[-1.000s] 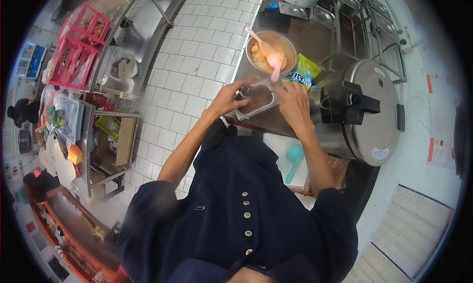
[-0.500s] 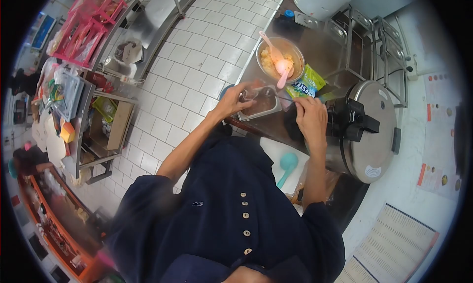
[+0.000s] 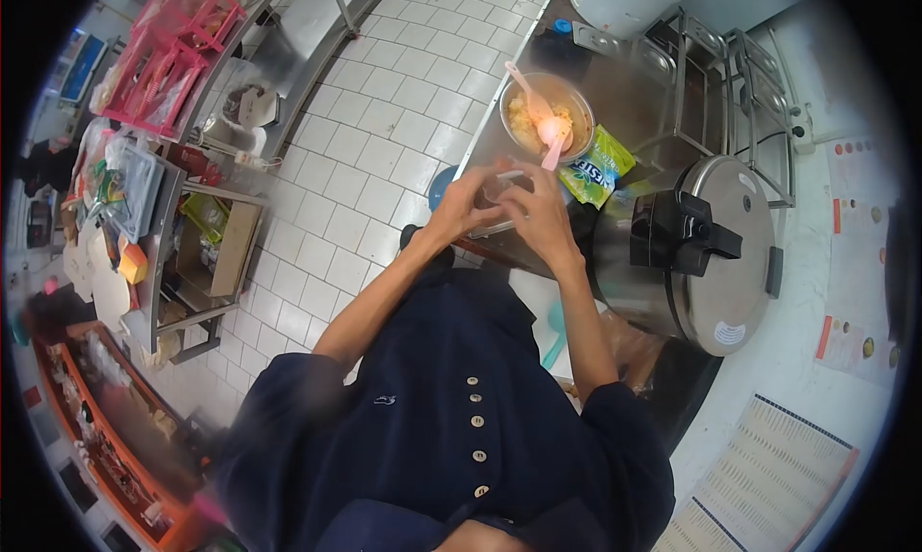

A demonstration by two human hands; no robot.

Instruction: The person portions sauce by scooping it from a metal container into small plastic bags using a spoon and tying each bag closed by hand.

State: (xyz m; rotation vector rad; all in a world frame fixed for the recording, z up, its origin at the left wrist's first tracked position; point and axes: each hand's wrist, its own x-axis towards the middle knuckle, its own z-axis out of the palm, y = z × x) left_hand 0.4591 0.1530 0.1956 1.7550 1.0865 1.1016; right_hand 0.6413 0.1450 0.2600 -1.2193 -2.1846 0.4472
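The left hand (image 3: 463, 208) and right hand (image 3: 540, 214), curled inward, grip a clear cup (image 3: 494, 189) between them. Both hover over the tray (image 3: 493, 230) at the counter's (image 3: 619, 91) near left corner.

I'm in what looks like a commercial kitchen: a big lidded steel cooker (image 3: 696, 278) at my right, a metal bowl (image 3: 581, 103) of food (image 3: 523, 126) farther along the counter (image 3: 624, 83), a steel bench (image 3: 303, 31) left, white floor tiles (image 3: 355, 148), printed sheets (image 3: 764, 466) on the right wall (image 3: 812, 254).
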